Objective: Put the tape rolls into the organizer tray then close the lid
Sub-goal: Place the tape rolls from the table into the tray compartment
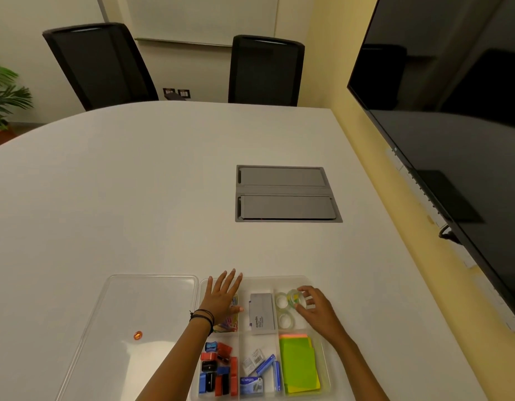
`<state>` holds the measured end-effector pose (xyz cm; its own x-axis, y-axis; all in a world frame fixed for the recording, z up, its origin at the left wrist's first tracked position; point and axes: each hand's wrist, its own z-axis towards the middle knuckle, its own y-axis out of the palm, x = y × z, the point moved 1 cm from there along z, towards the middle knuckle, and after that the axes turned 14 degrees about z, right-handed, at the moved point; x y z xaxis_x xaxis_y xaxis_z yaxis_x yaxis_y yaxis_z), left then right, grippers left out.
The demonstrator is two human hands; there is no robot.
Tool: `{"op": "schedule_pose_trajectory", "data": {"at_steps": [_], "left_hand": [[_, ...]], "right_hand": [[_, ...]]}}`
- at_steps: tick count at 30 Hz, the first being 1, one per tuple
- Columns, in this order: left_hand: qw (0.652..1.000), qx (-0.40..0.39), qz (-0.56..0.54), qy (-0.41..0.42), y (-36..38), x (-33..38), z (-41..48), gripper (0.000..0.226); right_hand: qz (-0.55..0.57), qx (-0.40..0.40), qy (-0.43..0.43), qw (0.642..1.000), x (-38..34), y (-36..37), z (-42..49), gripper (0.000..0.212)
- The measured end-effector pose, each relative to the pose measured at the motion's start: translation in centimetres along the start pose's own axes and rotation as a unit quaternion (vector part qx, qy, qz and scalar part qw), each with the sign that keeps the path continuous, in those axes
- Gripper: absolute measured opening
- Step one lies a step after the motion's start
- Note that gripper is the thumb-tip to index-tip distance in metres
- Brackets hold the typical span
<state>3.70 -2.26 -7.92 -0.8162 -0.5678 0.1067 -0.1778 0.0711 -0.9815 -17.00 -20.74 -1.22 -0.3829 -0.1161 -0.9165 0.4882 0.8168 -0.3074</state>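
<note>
The clear organizer tray (259,280) sits at the near table edge, divided into compartments. Its far-right compartment holds clear tape rolls: one (281,300) at the back left, one (285,319) nearer me. My right hand (315,311) grips a third tape roll (295,298) over that same compartment. My left hand (221,296) lies flat, fingers spread, across the tray's far-left compartment, holding nothing. The clear lid (129,314) lies flat on the table just left of the tray, with a small orange sticker (138,335) on it.
Other compartments hold a grey box (262,312), coloured clips (231,324), sharpeners and erasers (218,369), staple boxes (257,369) and green sticky notes (299,363). A grey cable hatch (285,193) is set in the table. Two black chairs stand beyond; a dark screen hangs on the right.
</note>
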Motion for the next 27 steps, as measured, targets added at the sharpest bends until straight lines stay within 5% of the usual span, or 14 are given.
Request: {"op": "schedule_pose_trajectory", "data": {"at_steps": [12, 19, 27], "left_hand": [[1.0, 0.004, 0.011, 0.012, -0.4, 0.2, -0.1, 0.138], [1.0, 0.011, -0.008, -0.009, 0.1, -0.1, 0.1, 0.148], [0.999, 0.033, -0.024, -0.014, 0.4, -0.1, 0.1, 0.151]], "right_hand": [[-0.341, -0.04, 0.051, 0.938, 1.2, 3.4, -0.3, 0.045], [-0.373, -0.049, 0.073, 0.924, 1.9, 3.7, 1.1, 0.041], [-0.252, 0.039, 0.011, 0.967, 2.0, 3.6, 2.1, 0.051]]}}
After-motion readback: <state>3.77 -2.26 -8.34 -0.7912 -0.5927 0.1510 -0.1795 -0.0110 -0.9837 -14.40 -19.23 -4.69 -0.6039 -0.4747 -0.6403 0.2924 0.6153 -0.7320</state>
